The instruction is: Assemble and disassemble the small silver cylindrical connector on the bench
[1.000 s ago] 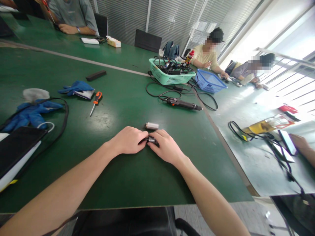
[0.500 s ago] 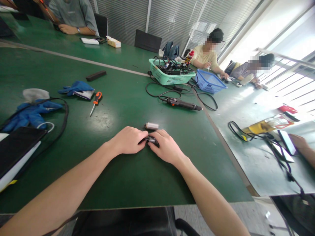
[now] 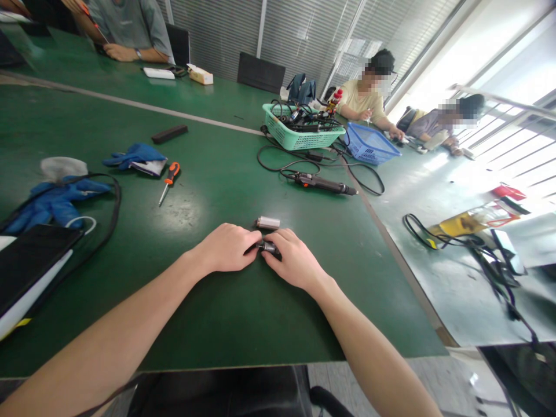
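Both my hands meet low over the green table (image 3: 208, 324). Between them is a small dark cylindrical part (image 3: 266, 247) with a metallic sheen, its ends hidden by my fingers. My left hand (image 3: 230, 248) pinches its left end, while my right hand (image 3: 292, 259) has thumb and fingers closed around its right end. Just beyond my fingertips a short silvery cylinder (image 3: 268, 222) lies on its side, apart from both hands. I cannot make out exactly what the held part is.
An orange-handled screwdriver (image 3: 172, 174), blue gloves (image 3: 138, 156) and a dark bar (image 3: 169, 134) lie to the left. Ahead are a corded electric screwdriver (image 3: 325, 184), a green basket (image 3: 299, 141) of cables and a blue basket (image 3: 369, 152). Several people sit around the tables.
My hands and the held part look unmoved. At the right edge, another person's hand has left the phone, and at far left a co-worker's raised hand has shifted slightly.
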A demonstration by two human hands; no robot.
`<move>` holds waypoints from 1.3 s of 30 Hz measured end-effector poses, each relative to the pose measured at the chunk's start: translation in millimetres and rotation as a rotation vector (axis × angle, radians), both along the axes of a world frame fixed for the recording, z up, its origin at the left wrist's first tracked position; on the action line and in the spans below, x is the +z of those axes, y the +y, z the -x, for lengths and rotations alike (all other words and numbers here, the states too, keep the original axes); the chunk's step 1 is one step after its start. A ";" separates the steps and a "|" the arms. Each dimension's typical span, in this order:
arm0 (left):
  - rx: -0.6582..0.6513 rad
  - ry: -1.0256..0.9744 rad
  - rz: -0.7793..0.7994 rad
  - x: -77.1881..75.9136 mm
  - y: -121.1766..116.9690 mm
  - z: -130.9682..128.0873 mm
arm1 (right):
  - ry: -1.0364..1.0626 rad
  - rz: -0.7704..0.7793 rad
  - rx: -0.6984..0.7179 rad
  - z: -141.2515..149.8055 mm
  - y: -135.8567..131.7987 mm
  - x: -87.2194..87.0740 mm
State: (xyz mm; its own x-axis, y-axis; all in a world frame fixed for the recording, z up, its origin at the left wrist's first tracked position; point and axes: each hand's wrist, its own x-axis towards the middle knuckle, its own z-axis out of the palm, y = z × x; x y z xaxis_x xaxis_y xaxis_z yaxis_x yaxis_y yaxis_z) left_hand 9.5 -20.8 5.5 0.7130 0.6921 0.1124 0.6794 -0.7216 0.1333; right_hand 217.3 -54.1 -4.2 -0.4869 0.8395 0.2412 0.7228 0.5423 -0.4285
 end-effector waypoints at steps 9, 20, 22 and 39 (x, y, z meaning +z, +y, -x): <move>-0.002 0.002 0.000 -0.2 0.4 -0.1 | -0.010 0.003 -0.014 -0.7 0.2 0.3; 0.005 -0.008 -0.002 -1.2 0.7 -0.2 | -0.016 -0.004 -0.023 -1.0 0.6 -0.3; 0.006 -0.007 0.002 -1.2 0.8 -0.1 | -0.017 -0.004 -0.026 -1.2 0.6 -0.3; 0.030 0.030 -0.021 -1.6 0.6 -1.1 | -0.025 -0.019 -0.011 -1.9 0.4 -0.1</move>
